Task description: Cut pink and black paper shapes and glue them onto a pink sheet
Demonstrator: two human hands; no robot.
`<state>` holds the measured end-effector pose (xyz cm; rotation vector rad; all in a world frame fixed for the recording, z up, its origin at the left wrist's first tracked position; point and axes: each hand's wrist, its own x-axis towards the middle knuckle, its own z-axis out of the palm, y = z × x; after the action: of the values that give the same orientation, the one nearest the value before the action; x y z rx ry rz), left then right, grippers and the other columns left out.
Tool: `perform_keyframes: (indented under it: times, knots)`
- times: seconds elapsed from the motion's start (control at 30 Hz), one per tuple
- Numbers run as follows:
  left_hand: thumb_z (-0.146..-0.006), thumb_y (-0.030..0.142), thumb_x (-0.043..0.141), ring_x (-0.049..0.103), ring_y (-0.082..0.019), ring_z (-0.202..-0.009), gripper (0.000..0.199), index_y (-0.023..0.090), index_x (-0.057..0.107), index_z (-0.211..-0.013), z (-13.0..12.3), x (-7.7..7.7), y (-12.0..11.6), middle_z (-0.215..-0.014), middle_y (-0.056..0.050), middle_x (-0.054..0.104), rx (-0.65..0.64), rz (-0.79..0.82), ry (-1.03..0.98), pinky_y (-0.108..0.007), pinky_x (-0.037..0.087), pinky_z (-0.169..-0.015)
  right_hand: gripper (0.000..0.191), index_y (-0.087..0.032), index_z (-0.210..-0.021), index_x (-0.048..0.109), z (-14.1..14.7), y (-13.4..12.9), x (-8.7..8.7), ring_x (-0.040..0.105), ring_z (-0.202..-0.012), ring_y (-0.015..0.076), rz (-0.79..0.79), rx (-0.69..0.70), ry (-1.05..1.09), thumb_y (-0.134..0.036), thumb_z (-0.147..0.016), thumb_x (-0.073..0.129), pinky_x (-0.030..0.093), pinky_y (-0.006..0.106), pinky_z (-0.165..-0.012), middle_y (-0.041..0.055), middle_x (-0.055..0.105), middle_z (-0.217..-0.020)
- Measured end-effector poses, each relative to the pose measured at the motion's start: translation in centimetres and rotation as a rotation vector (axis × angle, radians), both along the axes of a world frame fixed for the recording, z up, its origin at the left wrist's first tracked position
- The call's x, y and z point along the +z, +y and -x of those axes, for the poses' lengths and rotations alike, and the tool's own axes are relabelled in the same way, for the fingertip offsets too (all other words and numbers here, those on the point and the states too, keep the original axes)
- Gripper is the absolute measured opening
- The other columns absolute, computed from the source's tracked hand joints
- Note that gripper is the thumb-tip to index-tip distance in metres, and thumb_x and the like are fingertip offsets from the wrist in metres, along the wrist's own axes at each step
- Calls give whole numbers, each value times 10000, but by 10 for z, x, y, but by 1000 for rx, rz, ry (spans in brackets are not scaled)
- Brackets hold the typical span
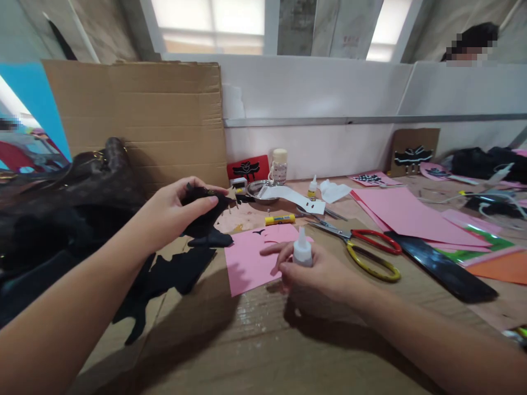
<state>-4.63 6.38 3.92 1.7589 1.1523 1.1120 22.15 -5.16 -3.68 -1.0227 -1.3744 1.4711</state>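
Note:
My left hand [173, 211] holds a black cut-out paper shape [206, 216] up above the table, pinched between thumb and fingers. My right hand [313, 269] grips a small white glue bottle [302, 249] with its nozzle pointing up, resting on the edge of a pink paper sheet [251, 258]. Black paper scraps [173, 274] lie under my left hand on the cardboard-covered table [247, 340].
Red-and-yellow scissors [362, 247] lie right of my right hand. A yellow glue stick [280, 220], a metal dish [259, 191], a jar [279, 164] and pink sheets [403, 214] sit further back. A dark bag [61, 197] stands at the left; cardboard [144, 109] leans behind.

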Motion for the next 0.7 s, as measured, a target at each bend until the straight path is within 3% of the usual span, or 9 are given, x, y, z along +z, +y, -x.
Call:
perform_keyframes:
  times: [0.07, 0.17, 0.23, 0.4, 0.5, 0.63, 0.7]
  knots:
    - [-703, 603, 881, 752, -335, -1099, 432, 265, 663, -859, -10, -6, -18, -1180, -47, 834, -76, -99, 25, -461, 626, -945, 360, -151, -836, 714, -1, 0, 6, 711, -695, 82, -40, 9, 50, -473, -827, 876, 627, 303, -746, 141, 666, -1465]
    - [-768, 637, 832, 749, -334, -1107, 380, 300, 723, -905, -23, -19, -41, -1119, -42, 832, -140, -153, 48, -477, 618, -998, 357, -164, -869, 709, 2, 3, 11, 745, -741, 136, -70, 12, 110, -477, -843, 878, 624, 320, -778, 96, 794, -1075]
    - [-760, 666, 834, 738, -342, -1148, 380, 318, 778, -903, -29, -25, -52, -1125, -46, 827, -180, -124, 13, -481, 599, -1055, 359, -177, -887, 702, 5, 7, 14, 745, -738, 156, -96, -7, 156, -472, -827, 897, 618, 328, -772, 33, 764, -846]
    - [-790, 736, 792, 719, -359, -1198, 441, 351, 862, -993, -35, -41, -63, -1206, -40, 822, -267, -18, -69, -526, 549, -1122, 401, -176, -904, 678, 7, 18, 24, 719, -674, 150, -115, 73, 250, -434, -752, 944, 617, 323, -668, 33, 774, -910]
    - [-786, 770, 781, 741, -327, -1125, 471, 362, 864, -1005, -35, -56, -64, -1156, -33, 836, -312, 99, -139, -463, 588, -1035, 401, -165, -896, 681, 8, 17, 25, 712, -652, 135, -103, 98, 247, -433, -744, 938, 615, 298, -655, 23, 768, -868]
    - [-720, 840, 780, 751, -281, -877, 643, 342, 839, -1123, -35, -76, -65, -1065, -54, 845, -346, 301, -147, -373, 602, -732, 367, -165, -892, 712, 12, 6, 25, 725, -661, 136, -99, 45, 147, -435, -747, 913, 618, 290, -675, 11, 758, -812]
    - [-711, 892, 737, 758, -295, -904, 702, 334, 831, -1126, -36, -83, -66, -1057, -63, 844, -348, 388, -183, -373, 601, -724, 314, -169, -876, 715, 13, -1, 27, 733, -680, 140, -106, -1, 67, -409, -769, 885, 621, 298, -692, 23, 774, -845]
